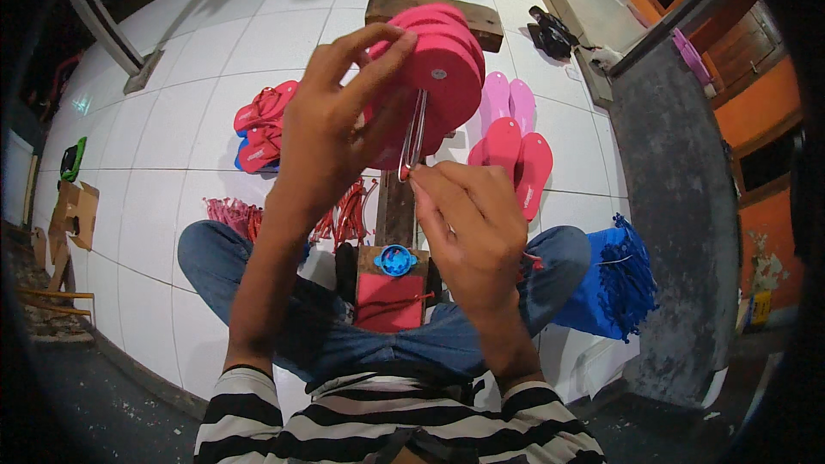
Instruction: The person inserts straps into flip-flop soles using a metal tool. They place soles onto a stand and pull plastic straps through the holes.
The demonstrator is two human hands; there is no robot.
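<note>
Fingertips first: the right hand (471,228) was closed in a pinch on a small red piece (406,170) at the lower bend of a slender wire loop (417,133); whether it also held the wire could not be told. The left hand (326,112) gripped the left edge of the overlapping red-pink soles (455,60), fingers over the upper face, thumb placement unclear.

The soles sat beyond the right hand, in front of a wooden block (378,7), with the wire running up to the uppermost one, below its pale round spot.

Handling, as judged: soles light, probably foam, springy and unlikely to break; smooth faces might slide on one another, so a broad hold across the edges, clear of the wire, seemed best. The wire looked thin and stiff enough to pull straight, but slick; the bend offered the surest purchase. The red piece, small and likely rubbery, called for a firm tip pinch.

Farther out: a blue dish (395,259) and a red rectangular pad (387,290) between the knees, red straps (348,210) to their left, blue straps (627,279) by the right knee, loose pink soles (522,103) to the right.
</note>
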